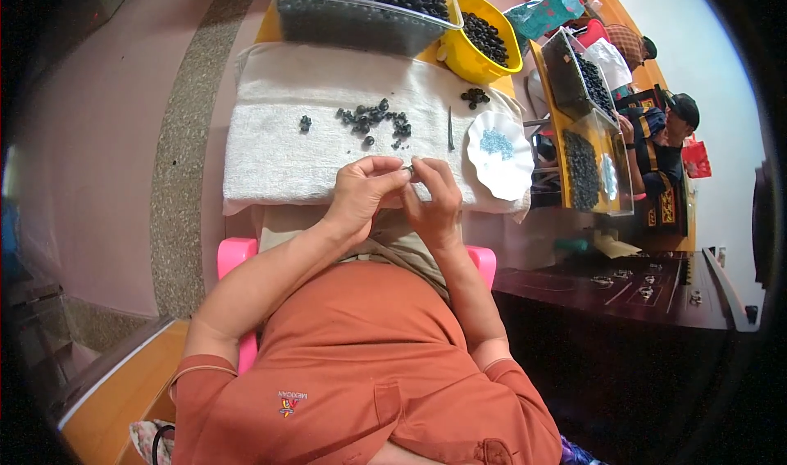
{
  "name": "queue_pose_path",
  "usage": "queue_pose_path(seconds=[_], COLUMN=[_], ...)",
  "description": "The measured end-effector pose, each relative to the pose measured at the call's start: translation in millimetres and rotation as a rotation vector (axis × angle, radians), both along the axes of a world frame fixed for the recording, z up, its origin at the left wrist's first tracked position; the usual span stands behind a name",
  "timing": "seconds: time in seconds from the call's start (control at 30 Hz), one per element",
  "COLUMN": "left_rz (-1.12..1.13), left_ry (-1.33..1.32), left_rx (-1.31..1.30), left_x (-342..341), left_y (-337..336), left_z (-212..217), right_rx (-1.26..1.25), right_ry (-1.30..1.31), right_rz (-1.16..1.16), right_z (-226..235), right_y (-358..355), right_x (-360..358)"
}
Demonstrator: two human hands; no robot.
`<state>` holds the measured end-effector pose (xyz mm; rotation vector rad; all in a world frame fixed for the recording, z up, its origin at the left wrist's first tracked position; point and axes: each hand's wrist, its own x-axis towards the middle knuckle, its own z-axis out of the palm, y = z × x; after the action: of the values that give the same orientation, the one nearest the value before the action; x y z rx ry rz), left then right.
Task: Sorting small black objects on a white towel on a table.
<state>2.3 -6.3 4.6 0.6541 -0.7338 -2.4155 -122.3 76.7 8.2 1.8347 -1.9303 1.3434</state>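
Note:
My left hand [361,190] and my right hand [434,198] meet over the near edge of a white towel [275,153]. Their fingertips pinch a small dark round part [410,170] between them, mostly covered by the fingers. Just beyond lies a loose group of small black round parts [365,119], with a separate little cluster [305,124] to its left. A thin dark pointed tool, perhaps tweezers [450,129], rests to the right of them. Beside it is a white scalloped plate [515,182] holding tiny pale-blue pieces. Another small heap of black parts [475,98] sits above the plate.
A large clear bin [344,30] full of black parts stands at the far edge, next to a yellow bowl [475,71] of the same. To the right, another table carries clear bins [602,178], with a person [656,137] seated there. A pink chair [236,256] is under me.

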Motion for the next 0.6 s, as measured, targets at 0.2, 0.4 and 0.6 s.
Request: queue_pose_path(seconds=[0.2, 0.4, 0.6], left_rz=[0.007, 0.006, -0.006], left_ry=[-0.011, -0.013, 0.013], left_rx=[-0.022, -0.03, -0.004], left_x=[0, 1, 0], left_y=[0, 0, -3], left_z=[1, -1, -2], right_rx=[-0.018, 0.023, 0.101], right_ry=[-0.006, -0.138, -0.6], right_rz=[-0.018, 0.037, 0.258], right_z=[-5, -4, -4], right_y=[0, 0, 3], right_x=[2, 0, -12])
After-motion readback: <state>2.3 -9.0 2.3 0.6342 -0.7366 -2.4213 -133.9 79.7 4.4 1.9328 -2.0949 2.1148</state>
